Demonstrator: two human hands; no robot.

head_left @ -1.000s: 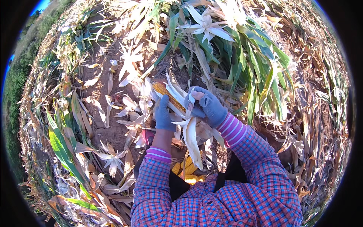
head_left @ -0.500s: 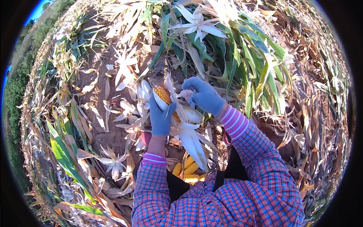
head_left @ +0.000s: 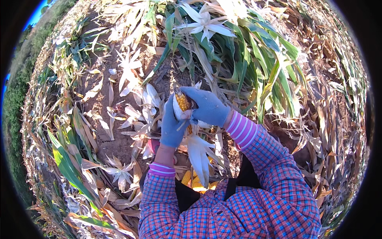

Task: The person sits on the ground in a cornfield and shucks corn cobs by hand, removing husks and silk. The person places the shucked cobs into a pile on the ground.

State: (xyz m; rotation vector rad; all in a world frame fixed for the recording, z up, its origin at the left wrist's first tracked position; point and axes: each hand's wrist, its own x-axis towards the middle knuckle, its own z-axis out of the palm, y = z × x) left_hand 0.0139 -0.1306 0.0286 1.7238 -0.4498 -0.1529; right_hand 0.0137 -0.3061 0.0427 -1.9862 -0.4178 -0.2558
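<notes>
A yellow ear of corn point(head_left: 182, 101), partly bared, stands tip-up between my two blue-gloved hands. My left hand point(head_left: 172, 126) wraps its left side, holding it with the pale husk still against it. From the right, my right hand point(head_left: 207, 106) closes over the upper part of the ear, fingers near the tip and thumb side lower down. Whether it grips the ear or only its husk is partly hidden. Loosened white husk leaves point(head_left: 199, 157) hang below my hands. Beneath them, close to my body, lie several bare yellow ears point(head_left: 192, 182), partly covered by the husk.
Green and dry corn stalks point(head_left: 242, 59) are heaped ahead and to the right, with an opened white husk point(head_left: 205, 24) on top. Dry husks point(head_left: 129, 67) and leaves litter the brown soil point(head_left: 101, 145). A long green leaf point(head_left: 67, 163) lies at the left.
My right hand has moved left and onto the ear from beside it. The ear is more upright, and husk leaves to its right now hang lower or are hidden behind my hand.
</notes>
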